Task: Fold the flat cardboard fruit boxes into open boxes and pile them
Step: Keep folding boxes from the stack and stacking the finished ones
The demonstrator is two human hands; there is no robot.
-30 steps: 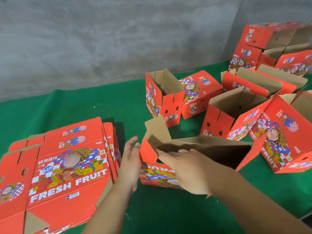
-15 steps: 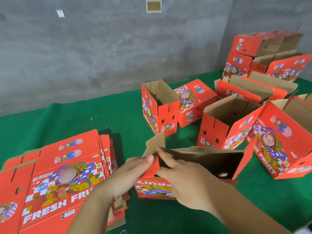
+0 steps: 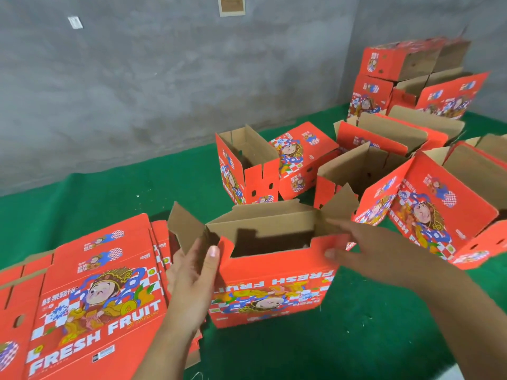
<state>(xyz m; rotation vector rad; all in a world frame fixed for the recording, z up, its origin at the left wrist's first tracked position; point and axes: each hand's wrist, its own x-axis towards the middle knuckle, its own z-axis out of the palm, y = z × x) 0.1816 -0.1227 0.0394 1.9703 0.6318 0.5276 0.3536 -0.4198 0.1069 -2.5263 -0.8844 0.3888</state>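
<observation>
box between the fingers (image 3: 274, 286): red, cartoon figure, blue-white checks, white lettering, brown inside | flat stack left of the fingers (image 3: 90, 292): same red print, white FRESH FRUIT | boxes beyond the fingers (image 3: 439, 204): red, brown inside | cloth (image 3: 356, 338): green | wall (image 3: 164, 78): grey

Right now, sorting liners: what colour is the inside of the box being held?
Plain brown cardboard inside the box, seen in the head view.

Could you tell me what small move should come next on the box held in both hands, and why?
Probably fold the raised left end flap inward. The box stands squared open on the green mat, the left hand grips that corner, the right hand steadies the other end, and both end flaps stick up unfolded.
</observation>
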